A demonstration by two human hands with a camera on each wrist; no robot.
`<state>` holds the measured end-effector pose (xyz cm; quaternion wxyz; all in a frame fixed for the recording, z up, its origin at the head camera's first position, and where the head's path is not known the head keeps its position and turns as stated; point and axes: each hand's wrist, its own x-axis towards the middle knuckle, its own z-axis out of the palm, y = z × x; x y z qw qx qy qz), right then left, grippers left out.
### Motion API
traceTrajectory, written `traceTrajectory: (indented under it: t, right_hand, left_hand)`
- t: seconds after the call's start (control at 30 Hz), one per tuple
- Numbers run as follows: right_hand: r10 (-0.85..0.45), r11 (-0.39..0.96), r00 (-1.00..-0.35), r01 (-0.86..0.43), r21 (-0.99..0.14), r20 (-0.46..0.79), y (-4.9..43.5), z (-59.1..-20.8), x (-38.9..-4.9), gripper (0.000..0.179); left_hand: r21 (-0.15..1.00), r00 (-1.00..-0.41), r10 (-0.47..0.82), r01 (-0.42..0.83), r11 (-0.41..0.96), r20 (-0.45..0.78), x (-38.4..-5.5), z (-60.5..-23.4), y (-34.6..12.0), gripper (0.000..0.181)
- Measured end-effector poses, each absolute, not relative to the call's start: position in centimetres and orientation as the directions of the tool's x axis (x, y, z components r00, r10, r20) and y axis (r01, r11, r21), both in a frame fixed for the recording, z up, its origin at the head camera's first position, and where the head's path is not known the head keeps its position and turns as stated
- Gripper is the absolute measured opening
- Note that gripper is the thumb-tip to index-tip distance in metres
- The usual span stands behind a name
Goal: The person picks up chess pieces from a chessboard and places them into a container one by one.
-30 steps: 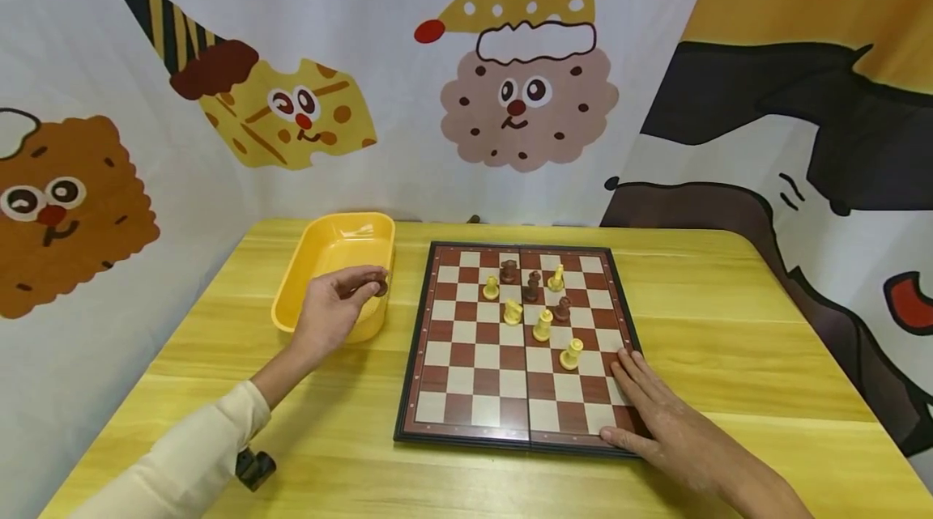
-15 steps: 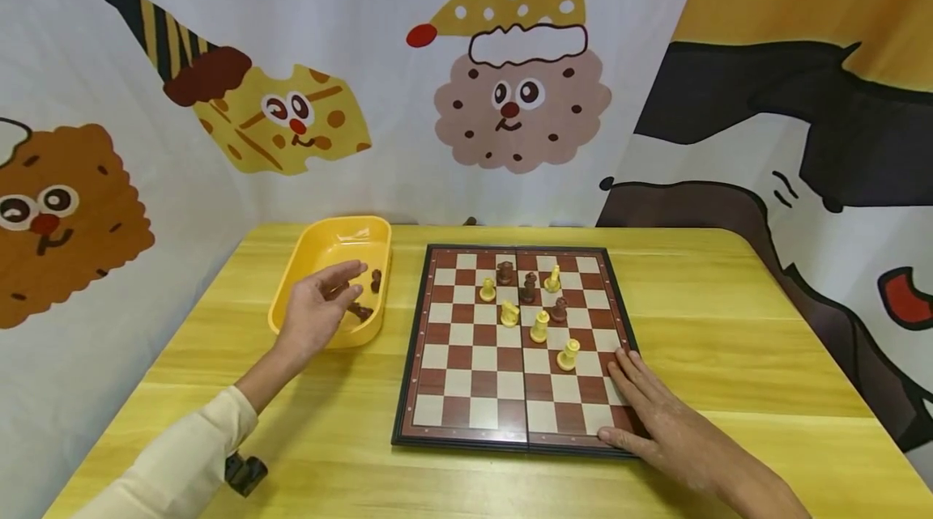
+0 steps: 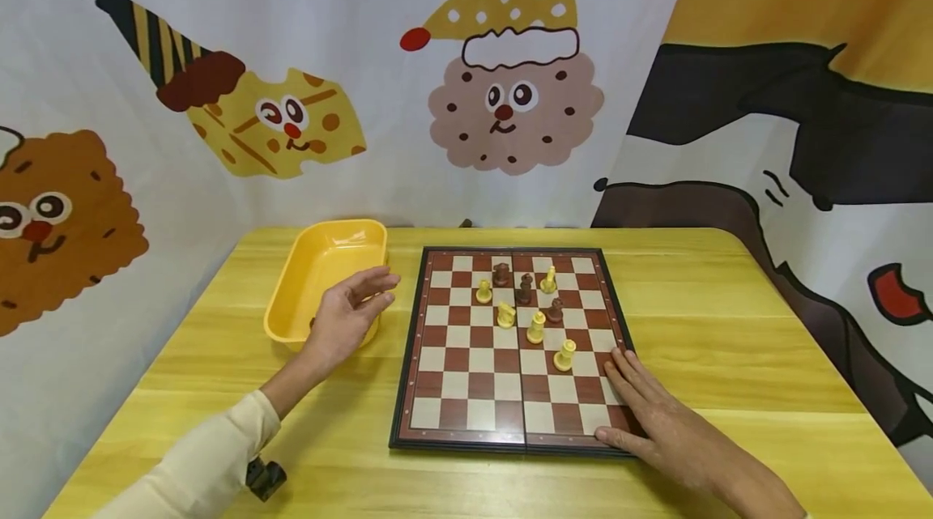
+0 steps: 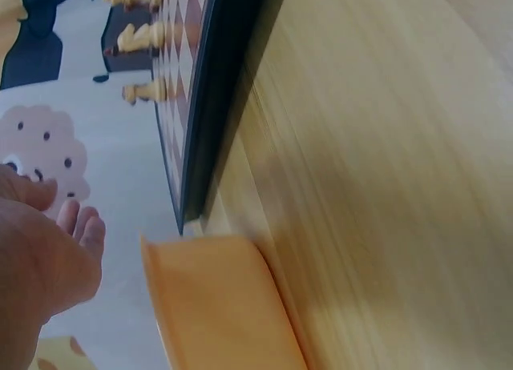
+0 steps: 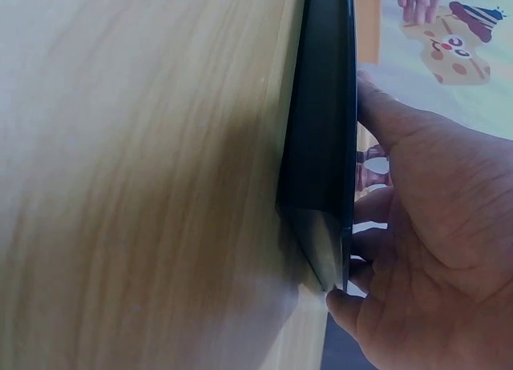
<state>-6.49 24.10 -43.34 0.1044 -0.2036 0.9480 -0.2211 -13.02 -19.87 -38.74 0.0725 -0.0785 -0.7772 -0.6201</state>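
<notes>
My left hand [image 3: 348, 316] hovers over the right side of the yellow plastic tray [image 3: 291, 280], thumb and fingers apart with nothing between them. Most of the tray's near floor is hidden behind it; a bit of a dark chess piece [image 3: 313, 323] peeks out. In the left wrist view the hand [image 4: 48, 258] is clear of the tray wall [image 4: 216, 298]. My right hand [image 3: 659, 414] lies on the near right corner of the chessboard [image 3: 483, 414], fingers straight. Cream pieces stand on the board, among them a rook [image 3: 564, 355] and a knight [image 3: 506, 314], with brown ones such as a knight [image 3: 500, 274].
The wooden table [image 3: 700, 284] carries both tray and board, with a gap of bare wood between them. Behind it hangs a cartoon-printed curtain [image 3: 408, 138]. A small black device [image 3: 266, 478] sits beneath the left sleeve [image 3: 197, 454].
My left hand has let go of a dark chess piece over the tray, opened, and shifted right towards the board. The right hand stays on the board's corner.
</notes>
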Motion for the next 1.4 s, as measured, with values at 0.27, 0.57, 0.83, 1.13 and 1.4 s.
traceTrajectory:
  t: [0.27,0.57,0.83,1.13,1.4]
  right_hand:
    - [-0.462,0.808,-0.884,-0.39,-0.442,-0.063,23.9,-43.7,-6.5,0.094]
    - [-0.46,0.816,-0.885,-0.388,-0.429,-0.075,23.8,-43.6,-6.8,0.096]
    - [-0.474,0.804,-0.877,-0.392,-0.447,-0.083,23.9,-43.6,-6.8,0.095]
    - [-0.474,0.797,-0.872,-0.37,-0.477,-0.117,24.3,-43.2,-6.8,0.094]
    - [-0.481,0.798,-0.871,-0.387,-0.461,-0.101,24.5,-43.3,-6.8,0.095]
  left_hand:
    - [0.946,-0.969,0.107,0.24,0.218,0.221,-13.1,-39.0,-18.0,0.038]
    - [0.962,-0.963,0.181,0.226,0.152,0.198,-13.9,-39.6,-15.9,0.038]
    - [0.973,-0.957,0.249,0.185,0.139,0.146,-14.7,-39.9,-13.7,0.038]
    - [0.982,-0.941,0.327,0.136,0.134,0.086,-15.6,-40.6,-11.4,0.046]
    - [0.969,-0.905,0.423,0.137,0.204,0.039,-16.1,-41.4,-10.0,0.053]
